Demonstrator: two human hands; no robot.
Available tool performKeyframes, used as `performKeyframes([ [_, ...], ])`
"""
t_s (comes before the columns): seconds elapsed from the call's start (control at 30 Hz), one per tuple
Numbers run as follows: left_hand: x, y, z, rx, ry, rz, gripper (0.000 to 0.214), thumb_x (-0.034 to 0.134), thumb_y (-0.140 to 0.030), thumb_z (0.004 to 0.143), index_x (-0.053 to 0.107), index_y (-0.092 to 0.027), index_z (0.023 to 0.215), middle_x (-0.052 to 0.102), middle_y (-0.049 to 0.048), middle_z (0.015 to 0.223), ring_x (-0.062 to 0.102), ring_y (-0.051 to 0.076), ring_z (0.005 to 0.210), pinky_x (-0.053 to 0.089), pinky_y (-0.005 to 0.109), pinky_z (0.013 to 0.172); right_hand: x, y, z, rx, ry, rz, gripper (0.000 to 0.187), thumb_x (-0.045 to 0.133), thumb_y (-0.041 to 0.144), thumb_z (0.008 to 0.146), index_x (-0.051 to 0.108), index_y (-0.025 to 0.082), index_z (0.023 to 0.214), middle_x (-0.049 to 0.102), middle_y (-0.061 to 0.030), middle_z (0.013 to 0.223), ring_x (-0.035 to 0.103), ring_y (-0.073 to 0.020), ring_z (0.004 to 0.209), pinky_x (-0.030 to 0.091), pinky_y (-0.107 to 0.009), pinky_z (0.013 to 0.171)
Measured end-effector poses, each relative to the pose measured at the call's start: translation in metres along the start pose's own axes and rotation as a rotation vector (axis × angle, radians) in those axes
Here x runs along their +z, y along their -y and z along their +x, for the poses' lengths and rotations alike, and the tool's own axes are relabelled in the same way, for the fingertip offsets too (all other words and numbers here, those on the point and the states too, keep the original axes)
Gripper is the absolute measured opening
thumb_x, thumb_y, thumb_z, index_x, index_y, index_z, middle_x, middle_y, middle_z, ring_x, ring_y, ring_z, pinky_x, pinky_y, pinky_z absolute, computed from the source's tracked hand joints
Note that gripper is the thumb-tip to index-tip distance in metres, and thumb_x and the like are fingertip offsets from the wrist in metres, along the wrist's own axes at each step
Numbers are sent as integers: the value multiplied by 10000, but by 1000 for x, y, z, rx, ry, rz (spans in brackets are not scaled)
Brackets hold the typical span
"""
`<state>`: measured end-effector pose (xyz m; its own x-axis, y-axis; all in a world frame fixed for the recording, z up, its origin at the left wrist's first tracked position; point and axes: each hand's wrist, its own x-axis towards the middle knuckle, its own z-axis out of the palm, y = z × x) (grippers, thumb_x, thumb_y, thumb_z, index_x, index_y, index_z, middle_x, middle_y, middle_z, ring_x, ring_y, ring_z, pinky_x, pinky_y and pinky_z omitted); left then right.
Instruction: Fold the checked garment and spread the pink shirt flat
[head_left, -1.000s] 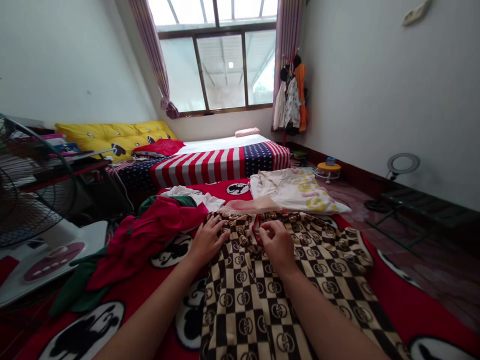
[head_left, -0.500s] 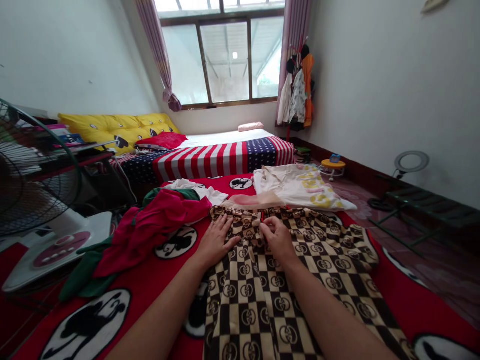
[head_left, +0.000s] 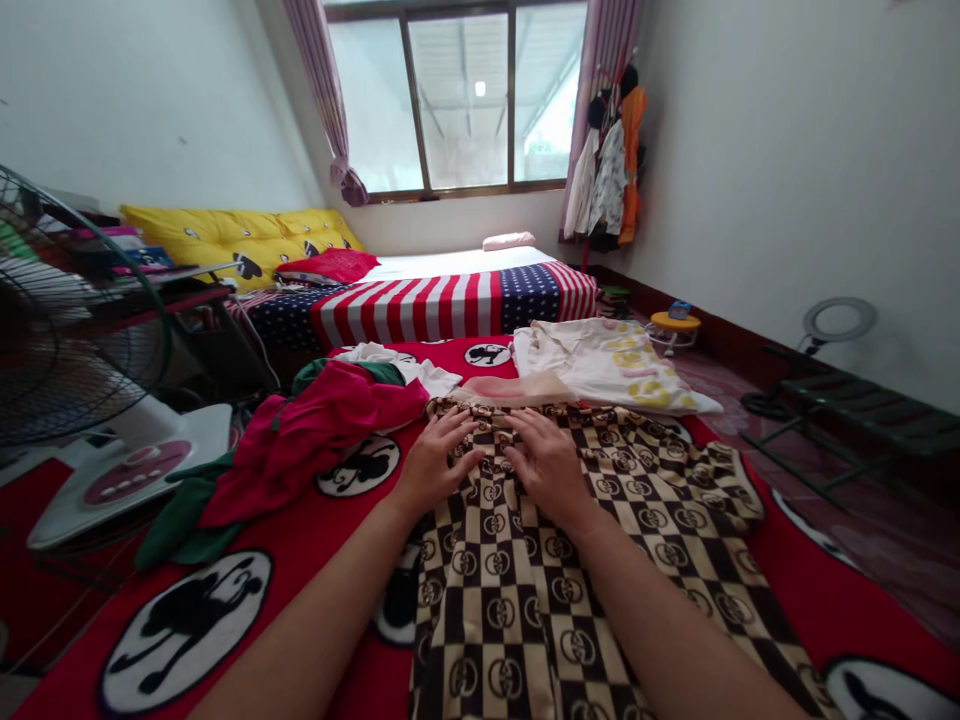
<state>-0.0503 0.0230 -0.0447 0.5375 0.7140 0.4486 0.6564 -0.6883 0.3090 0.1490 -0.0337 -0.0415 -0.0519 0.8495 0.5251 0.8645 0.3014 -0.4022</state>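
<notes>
A brown-and-cream checkered dress [head_left: 517, 600] with a sheer collar lies spread out in front of me, its collar end away from me. My left hand [head_left: 439, 462] rests on the dress's upper left part, fingers extended. Close beside it, my right hand [head_left: 547, 468] lies on the upper middle with its fingers stretched out. Neither hand grips the cloth. Beyond the collar lies a white shirt with yellow print [head_left: 615, 365]. Left of my left hand is a heap with a magenta garment [head_left: 322, 430], a green garment [head_left: 187, 525] and a white cloth [head_left: 420, 370].
Everything lies on a red blanket [head_left: 300, 590] with black-and-white figures. An electric fan [head_left: 135, 470] stands at the left. Farther back is a bed with a striped, starred cover [head_left: 420, 305]. A dark green bench [head_left: 862, 405], a ring light [head_left: 840, 318] and a yellow-topped stool [head_left: 675, 322] stand at the right.
My right hand has gone from a pinch at the dress's neckline, near something small and red, to lying with fingers stretched out. My left hand stays on the dress. The view has tilted down slightly.
</notes>
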Motion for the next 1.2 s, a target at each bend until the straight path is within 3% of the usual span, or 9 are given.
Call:
performKeyframes([
  [0.13,1,7,-2,-26,210,41,507,404,-519,928,417,-330,1398,296,35,1530,209,270,1422,183,515,1141,9,-2,1,55,296,-136,477,407,415,947,452,226,1382,364,-45,1493,179,-260,1424,120,-596,1109],
  [0.43,8,15,0,-109,231,148,540,396,-537,922,405,-306,1411,279,53,1537,202,278,1423,168,477,1144,9,-1,-3,97,236,-227,488,401,465,943,492,217,1354,325,-34,1514,146,-309,1424,138,-619,1095],
  [0.57,3,7,3,-134,251,160,542,453,-497,912,413,-279,1406,267,78,1541,190,284,1425,167,463,1140,10,5,0,118,336,-304,503,358,456,961,429,229,1405,302,-33,1525,110,-339,1425,101,-639,1088],
  [0.67,-12,-6,-2,-189,231,155,627,576,-462,845,405,-245,1408,263,100,1538,242,276,1408,266,380,1104,-6,17,1,129,442,-318,553,373,514,943,392,249,1428,234,-67,1551,79,-376,1423,121,-663,1066],
  [0.73,-29,-19,-11,-244,188,170,596,598,-416,826,452,-219,1369,374,110,1475,370,259,1338,348,324,1034,-29,33,-7,41,412,-264,583,426,525,922,390,234,1426,249,-110,1543,158,-365,1411,193,-615,1072],
  [0.87,-62,-46,-48,-351,190,188,289,607,-451,775,706,-210,902,695,65,949,634,234,912,453,279,756,-91,77,-58,-209,456,29,332,504,369,920,587,220,1204,564,-78,1280,562,-204,1091,443,-339,919],
  [0.97,-72,-58,-77,-436,327,141,391,642,-596,679,678,-211,618,672,34,658,619,203,650,390,257,561,-122,103,-117,-251,675,154,132,614,350,850,663,253,926,642,0,972,605,-139,824,458,-247,728],
  [1.1,-69,-66,-98,-509,349,64,337,692,-547,631,670,-214,586,669,37,638,598,205,628,319,256,519,-120,111,-179,-394,875,93,335,785,346,648,624,262,929,640,28,906,605,-149,731,373,-225,552],
  [1.2,-65,-67,-101,-506,314,20,195,704,-400,640,688,-207,618,675,41,654,595,201,635,316,253,522,-106,107,-196,-496,900,-5,296,740,282,676,604,244,937,648,10,919,610,-162,728,314,-233,507],
])
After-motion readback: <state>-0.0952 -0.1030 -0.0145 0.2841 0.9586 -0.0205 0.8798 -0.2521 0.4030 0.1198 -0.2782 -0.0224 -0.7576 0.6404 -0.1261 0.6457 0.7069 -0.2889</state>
